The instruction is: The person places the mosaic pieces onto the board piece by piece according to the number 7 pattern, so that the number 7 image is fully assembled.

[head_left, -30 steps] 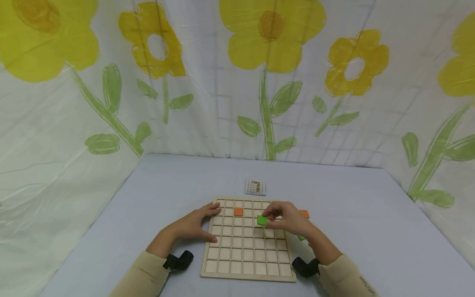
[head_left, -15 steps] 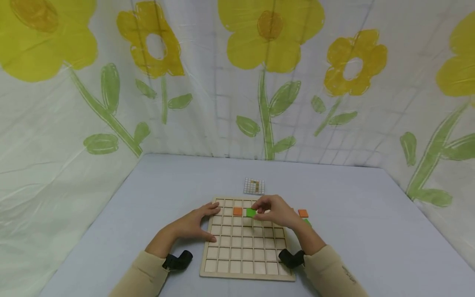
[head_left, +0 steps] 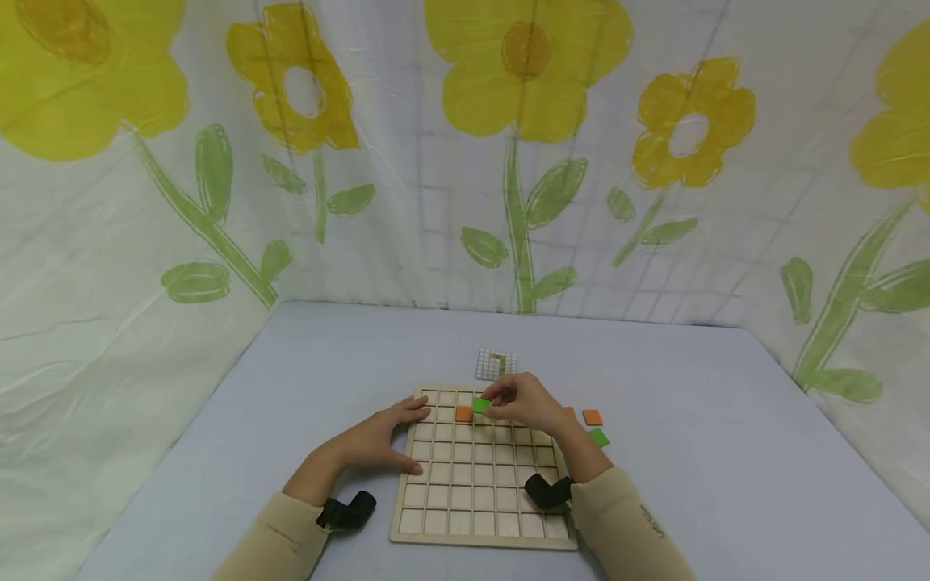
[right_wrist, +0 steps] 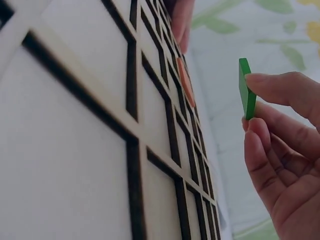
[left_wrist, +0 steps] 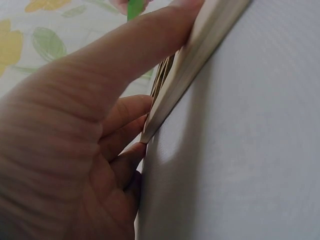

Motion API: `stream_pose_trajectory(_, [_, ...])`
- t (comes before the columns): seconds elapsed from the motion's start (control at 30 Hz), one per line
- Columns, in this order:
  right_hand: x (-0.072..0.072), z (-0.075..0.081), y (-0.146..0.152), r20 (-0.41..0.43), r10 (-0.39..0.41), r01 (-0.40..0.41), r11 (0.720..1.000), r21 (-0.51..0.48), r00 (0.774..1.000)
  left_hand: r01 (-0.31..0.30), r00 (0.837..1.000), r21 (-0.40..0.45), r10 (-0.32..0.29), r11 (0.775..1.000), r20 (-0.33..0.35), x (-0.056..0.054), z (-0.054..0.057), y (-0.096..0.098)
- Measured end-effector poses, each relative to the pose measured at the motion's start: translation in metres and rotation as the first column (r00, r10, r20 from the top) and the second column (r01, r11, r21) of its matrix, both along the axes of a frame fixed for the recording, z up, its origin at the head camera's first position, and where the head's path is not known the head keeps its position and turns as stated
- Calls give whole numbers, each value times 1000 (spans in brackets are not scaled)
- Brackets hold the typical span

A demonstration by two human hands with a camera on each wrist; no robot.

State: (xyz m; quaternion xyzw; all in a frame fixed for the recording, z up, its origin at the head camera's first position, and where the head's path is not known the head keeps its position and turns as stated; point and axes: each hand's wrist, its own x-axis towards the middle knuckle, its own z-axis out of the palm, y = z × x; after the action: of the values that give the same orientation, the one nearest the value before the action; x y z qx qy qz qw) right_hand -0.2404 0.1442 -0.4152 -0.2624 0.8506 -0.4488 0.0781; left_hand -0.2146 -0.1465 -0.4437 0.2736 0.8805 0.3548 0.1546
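Note:
A pale wooden grid board [head_left: 450, 522] lies on the table, with one orange tile [head_left: 463, 414] in a cell of its second row from the far edge. My right hand [head_left: 525, 403] pinches a green square tile [right_wrist: 246, 89] between thumb and fingertips, and a gap shows between tile and board in the right wrist view. In the head view the green tile overlaps the cells beside the orange one. My left hand [head_left: 370, 440] rests on the board's left edge with fingers spread; in the left wrist view its thumb [left_wrist: 150, 37] lies over the rim.
Beyond the board lies a small card [head_left: 497, 364] printed with a coloured grid pattern. To the right of the board are loose tiles: an orange one [head_left: 592, 417], a green one [head_left: 599, 437] and another orange one partly behind the right hand. A flower-print curtain [head_left: 392, 242] hangs behind the table.
My right hand has carried the green tile left and toward the far side of the board, close to the orange tile. The left hand has stayed at the board's edge.

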Motion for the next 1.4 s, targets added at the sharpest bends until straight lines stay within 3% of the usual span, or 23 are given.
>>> stream_pose_trajectory(0.43, [-4, -21, 0, 22, -16, 16, 1000, 18, 1000, 0, 1000, -4, 0, 1000, 1, 2, 3, 0])
stream_pose_trajectory(0.8, [-2, -23, 0, -18, -34, 35, 998, 48, 999, -5, 1000, -3, 5, 1000, -14, 2, 3, 1])
stream_pose_trajectory(1.4, [-2, -25, 1, 4, -29, 29, 999, 28, 1000, -10, 1000, -18, 9, 1000, -18, 2, 3, 1])
